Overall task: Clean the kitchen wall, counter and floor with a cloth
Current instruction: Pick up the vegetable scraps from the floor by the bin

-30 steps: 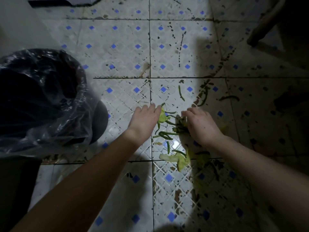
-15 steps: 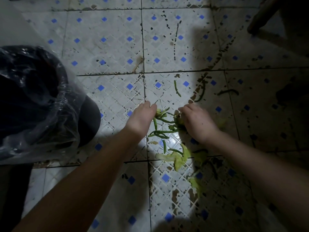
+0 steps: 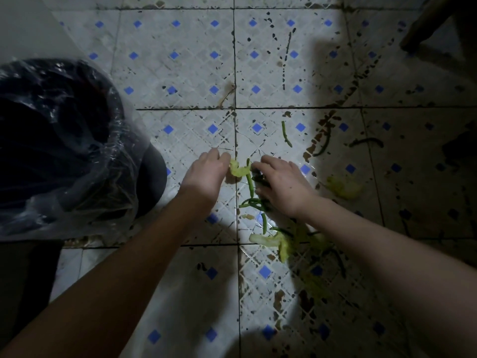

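On the dirty white floor tiles (image 3: 180, 73) with blue diamonds lies a heap of green bean pieces (image 3: 254, 200) and pale green leaf scraps (image 3: 280, 242). My left hand (image 3: 206, 177) is low over the floor, its fingers curled round a pale green leaf scrap (image 3: 237, 170). Just to its right, my right hand (image 3: 280, 184) has its fingers curled down into the beans and grips some of them. No cloth is in view.
A dark bin lined with a clear plastic bag (image 3: 64, 151) stands at the left. Loose bean pieces (image 3: 286, 134) and dark dirt specks lie beyond the hands. Another leaf scrap (image 3: 343, 188) sits in shadow at the right. A dark furniture leg (image 3: 423, 24) is at top right.
Both hands have drawn closer together around the scraps. My left hand's fingers have curled onto the pale leaf scrap, and the camera view has shifted slightly.
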Motion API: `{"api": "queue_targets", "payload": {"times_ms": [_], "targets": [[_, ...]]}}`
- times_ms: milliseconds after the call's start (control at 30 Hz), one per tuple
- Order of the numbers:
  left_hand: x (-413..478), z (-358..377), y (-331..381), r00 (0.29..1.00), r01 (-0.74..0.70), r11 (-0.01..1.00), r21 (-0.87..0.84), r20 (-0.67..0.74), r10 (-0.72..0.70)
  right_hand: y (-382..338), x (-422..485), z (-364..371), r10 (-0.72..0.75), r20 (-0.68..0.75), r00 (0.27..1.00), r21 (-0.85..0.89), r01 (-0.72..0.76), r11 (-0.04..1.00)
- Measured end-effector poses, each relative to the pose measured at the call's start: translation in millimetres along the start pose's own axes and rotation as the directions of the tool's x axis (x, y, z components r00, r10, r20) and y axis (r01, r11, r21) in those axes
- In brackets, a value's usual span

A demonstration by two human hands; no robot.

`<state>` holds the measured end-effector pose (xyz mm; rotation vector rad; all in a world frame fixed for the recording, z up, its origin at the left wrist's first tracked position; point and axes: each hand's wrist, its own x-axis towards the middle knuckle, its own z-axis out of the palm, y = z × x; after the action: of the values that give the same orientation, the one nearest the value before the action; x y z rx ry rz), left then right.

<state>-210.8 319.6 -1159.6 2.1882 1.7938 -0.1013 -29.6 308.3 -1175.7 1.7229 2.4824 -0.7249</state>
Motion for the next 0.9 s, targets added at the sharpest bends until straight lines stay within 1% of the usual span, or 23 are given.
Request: {"api": "queue_targets", "payload": {"times_ms": [100,167,300,400,500,667,900], "targets": [[-9,3,-7,1.0,0.01,1.0,0.012,0.023,-0.01,-10,4,6,0.074,0.024,0.997,-0.029,-0.073,0.997],[-13,4,-10,1.0,0.012,0.999,0.032,0.016,-0.013,-18,6,9,0.098,0.027,0.995,-0.05,-0.097,0.994],[-20,4,-14,1.0,0.0,0.999,0.048,0.005,0.0,-31,8,13,0.102,0.017,0.995,-0.048,-0.101,0.994],[-25,3,-15,1.0,-0.023,0.999,0.049,-0.01,0.024,-35,6,14,0.084,0.047,0.995,-0.048,-0.082,0.995],[-32,0,-15,0.998,-0.05,0.998,0.028,-0.022,0.051,-36,4,14,0.073,0.041,0.996,-0.054,-0.071,0.996],[-45,-8,-12,0.994,-0.111,0.993,0.032,-0.019,0.111,-34,5,11,0.115,0.079,0.99,-0.087,-0.108,0.99],[-62,-28,-11,0.985,-0.154,0.987,0.056,-0.069,0.158,-31,-5,9,0.147,0.092,0.985,-0.123,-0.136,0.983]]}}
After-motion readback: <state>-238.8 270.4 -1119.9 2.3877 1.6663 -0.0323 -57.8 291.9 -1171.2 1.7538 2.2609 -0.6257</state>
